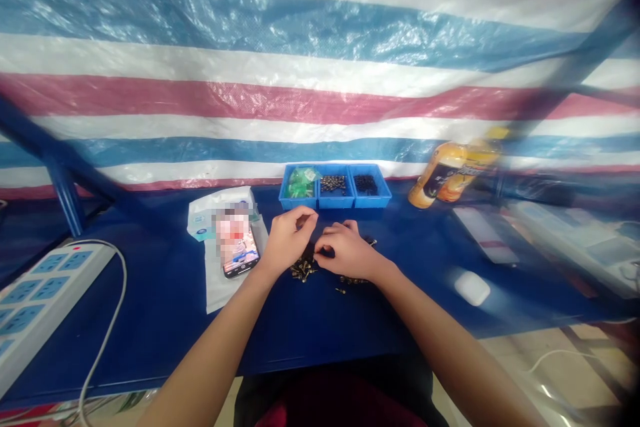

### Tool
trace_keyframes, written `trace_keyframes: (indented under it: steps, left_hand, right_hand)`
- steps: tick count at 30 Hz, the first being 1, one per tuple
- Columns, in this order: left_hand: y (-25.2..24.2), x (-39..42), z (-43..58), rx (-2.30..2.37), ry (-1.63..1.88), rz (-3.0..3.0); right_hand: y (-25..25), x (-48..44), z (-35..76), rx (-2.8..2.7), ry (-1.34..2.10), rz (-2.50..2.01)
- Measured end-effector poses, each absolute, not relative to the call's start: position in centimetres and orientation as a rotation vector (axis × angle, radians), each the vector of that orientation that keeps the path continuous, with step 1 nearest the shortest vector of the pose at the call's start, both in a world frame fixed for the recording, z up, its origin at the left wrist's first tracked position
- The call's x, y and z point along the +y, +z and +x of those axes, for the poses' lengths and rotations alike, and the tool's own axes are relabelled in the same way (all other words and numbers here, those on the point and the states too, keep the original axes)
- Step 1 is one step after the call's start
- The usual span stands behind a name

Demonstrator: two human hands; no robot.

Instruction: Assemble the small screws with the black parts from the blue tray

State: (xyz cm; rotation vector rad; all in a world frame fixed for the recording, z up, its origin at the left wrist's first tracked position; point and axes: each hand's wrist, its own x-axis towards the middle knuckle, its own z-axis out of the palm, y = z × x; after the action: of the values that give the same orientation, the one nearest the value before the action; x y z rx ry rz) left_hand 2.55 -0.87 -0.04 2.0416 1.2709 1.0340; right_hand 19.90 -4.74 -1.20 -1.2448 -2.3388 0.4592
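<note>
My left hand (289, 239) is above the blue tabletop with thumb and fingers pinched together; what they hold, if anything, is too small to make out. Close to its right, my right hand (346, 248) is curled in a similar pinch, its fingertips also hiding any contents. Beneath and between the hands lies a pile of small brass-coloured screw-like pieces (303, 269), partly covered by them. One loose piece (341, 291) lies nearer me. Just beyond the hands stand three joined blue bins (336, 202), holding green plastic packets (301, 182), small brass-coloured parts (333, 184) and small black parts (365, 185).
Left of my hands, a lit phone (240, 243) rests on a white packet (217, 280). A white power strip (50, 293) with a cable sits far left. Orange drink bottles (437, 175), a blurred pale phone-like slab (485, 235) and a white case (473, 288) are right.
</note>
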Motion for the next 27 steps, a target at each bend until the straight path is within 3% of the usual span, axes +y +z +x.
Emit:
trace_keyframes:
  steps: [5, 14, 27]
  left_hand:
    - [-0.2, -0.7, 2.4, 1.244, 1.044, 2.028]
    - [0.0, -1.2, 2.9, 1.027, 1.029, 2.055]
    - [0.1, -1.9, 3.4, 1.054, 1.070, 1.989]
  right_hand:
    - [-0.6, -4.2, 20.8, -2.049, 0.562, -1.304]
    - [-0.7, -3.1, 21.3, -1.435, 1.088, -1.125]
    - [-0.5, -3.5, 21.2, -1.406, 1.158, -1.171]
